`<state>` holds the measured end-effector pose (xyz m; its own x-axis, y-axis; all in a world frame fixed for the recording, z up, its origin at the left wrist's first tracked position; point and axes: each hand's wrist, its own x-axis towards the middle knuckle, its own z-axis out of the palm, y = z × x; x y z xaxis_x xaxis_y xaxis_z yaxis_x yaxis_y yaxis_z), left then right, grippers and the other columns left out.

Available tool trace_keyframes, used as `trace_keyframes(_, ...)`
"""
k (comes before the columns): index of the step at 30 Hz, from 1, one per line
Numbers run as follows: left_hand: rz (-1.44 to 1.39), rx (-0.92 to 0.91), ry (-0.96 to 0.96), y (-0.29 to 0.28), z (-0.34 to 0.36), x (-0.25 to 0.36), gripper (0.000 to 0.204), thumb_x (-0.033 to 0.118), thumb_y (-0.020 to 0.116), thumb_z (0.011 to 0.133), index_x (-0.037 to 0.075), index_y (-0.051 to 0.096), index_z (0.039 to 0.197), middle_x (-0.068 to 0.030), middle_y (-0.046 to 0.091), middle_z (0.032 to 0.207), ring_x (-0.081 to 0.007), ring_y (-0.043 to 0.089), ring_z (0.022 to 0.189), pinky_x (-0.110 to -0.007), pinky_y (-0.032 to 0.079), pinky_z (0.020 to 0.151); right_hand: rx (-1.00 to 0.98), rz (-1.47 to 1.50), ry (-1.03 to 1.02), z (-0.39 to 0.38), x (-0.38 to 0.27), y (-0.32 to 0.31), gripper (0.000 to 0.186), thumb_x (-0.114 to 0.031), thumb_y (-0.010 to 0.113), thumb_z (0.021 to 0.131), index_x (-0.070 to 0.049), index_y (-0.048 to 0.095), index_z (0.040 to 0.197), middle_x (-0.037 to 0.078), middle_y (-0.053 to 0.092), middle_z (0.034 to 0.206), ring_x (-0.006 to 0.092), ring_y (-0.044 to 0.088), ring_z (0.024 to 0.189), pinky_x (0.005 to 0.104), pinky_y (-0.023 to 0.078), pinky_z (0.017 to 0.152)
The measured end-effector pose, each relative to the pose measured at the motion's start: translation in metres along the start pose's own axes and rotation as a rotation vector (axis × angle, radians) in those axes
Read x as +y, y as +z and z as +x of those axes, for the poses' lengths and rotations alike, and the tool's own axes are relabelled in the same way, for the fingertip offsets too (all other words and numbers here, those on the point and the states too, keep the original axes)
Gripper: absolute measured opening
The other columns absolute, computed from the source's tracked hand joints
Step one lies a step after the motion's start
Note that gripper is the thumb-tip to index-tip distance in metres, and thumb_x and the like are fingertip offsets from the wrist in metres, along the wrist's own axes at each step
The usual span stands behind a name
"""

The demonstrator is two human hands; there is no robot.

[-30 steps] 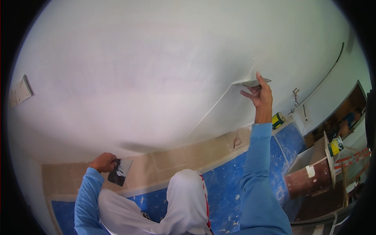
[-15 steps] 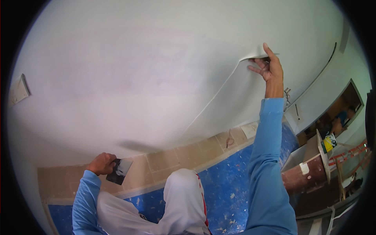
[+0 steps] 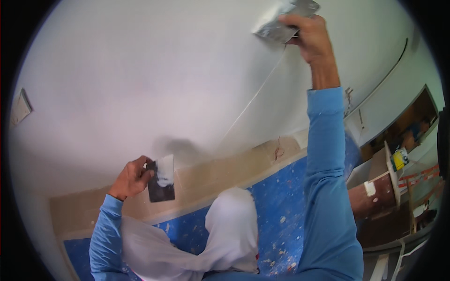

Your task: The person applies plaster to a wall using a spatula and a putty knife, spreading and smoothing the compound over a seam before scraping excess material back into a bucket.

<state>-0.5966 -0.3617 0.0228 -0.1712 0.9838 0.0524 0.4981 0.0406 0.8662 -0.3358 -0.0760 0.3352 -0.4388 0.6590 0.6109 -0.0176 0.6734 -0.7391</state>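
Note:
My right hand (image 3: 311,40) grips a metal plastering blade (image 3: 272,30) at the white wall (image 3: 140,70), high at right of centre. A thin white line (image 3: 253,97) runs diagonally down the wall below that blade. My left hand (image 3: 133,180), lower left, holds a dark square blade (image 3: 161,189) smeared with white compound, its fingers closed on the near edge. The second blade is held apart from the first, in front of the lower wall.
Below are a tiled strip (image 3: 197,182) and paint-spotted blue covering (image 3: 276,220), under my knees. Right: wooden boxlike furniture (image 3: 384,196), a yellow can (image 3: 399,159), red ladder (image 3: 417,175), wall cable (image 3: 384,82), wires, and a person (image 3: 412,133) in an opening. A square panel (image 3: 21,107) is far left.
My right hand has moved up the wall, its blade now angled with more face showing. My left hand has risen and shifted right with the dark blade.

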Motion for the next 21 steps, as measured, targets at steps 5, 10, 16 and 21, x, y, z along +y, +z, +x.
trace_keyframes(5, -0.786, 0.067, -0.288, 0.02, 0.02, 0.031, 0.014, 0.016, 0.058, 0.091, 0.005, 0.065, 0.096, 0.0003, 0.064, 0.073, -0.0064, 0.057, 0.055, -0.022, 0.049, 0.049, -0.205, -0.316, -0.034, -0.114, 0.069, 0.016, 0.028, -0.016, 0.071, 0.084, 0.0, 0.069, 0.107, 0.012, 0.072, 0.089, 0.0156, 0.066, 0.081, 0.0312, 0.052, 0.075)
trace_keyframes(10, -1.345, 0.274, -0.57, 0.089, 0.061, 0.118, 0.026, 0.009, 0.053, 0.087, 0.0, 0.062, 0.11, -0.0061, 0.067, 0.098, -0.0111, 0.063, 0.076, -0.022, 0.047, 0.051, -0.377, -0.284, -0.15, -0.143, 0.071, -0.049, 0.039, 0.009, 0.06, 0.08, -0.002, 0.068, 0.117, 0.017, 0.07, 0.106, 0.0284, 0.067, 0.089, 0.0334, 0.053, 0.08)
trace_keyframes(16, -1.502, -0.118, -0.729, 0.122, 0.102, 0.279, 0.029, 0.008, 0.05, 0.095, 0.006, 0.056, 0.123, -0.0027, 0.065, 0.1, -0.0092, 0.06, 0.07, -0.018, 0.038, 0.043, -0.286, -0.126, 0.3, -0.134, -0.058, -0.132, 0.064, 0.016, 0.057, 0.072, -0.008, 0.061, 0.131, 0.015, 0.063, 0.11, 0.0291, 0.063, 0.092, 0.0314, 0.051, 0.079)
trace_keyframes(21, -1.363, -0.286, -0.675, 0.103, 0.119, 0.481, 0.03, 0.01, 0.053, 0.097, 0.007, 0.054, 0.128, -0.0007, 0.065, 0.1, -0.006, 0.059, 0.071, -0.019, 0.039, 0.045, -0.321, -0.418, 0.418, -0.117, -0.16, -0.238, 0.089, 0.014, 0.063, 0.064, -0.013, 0.044, 0.147, 0.017, 0.05, 0.117, 0.0338, 0.054, 0.1, 0.0385, 0.048, 0.084)
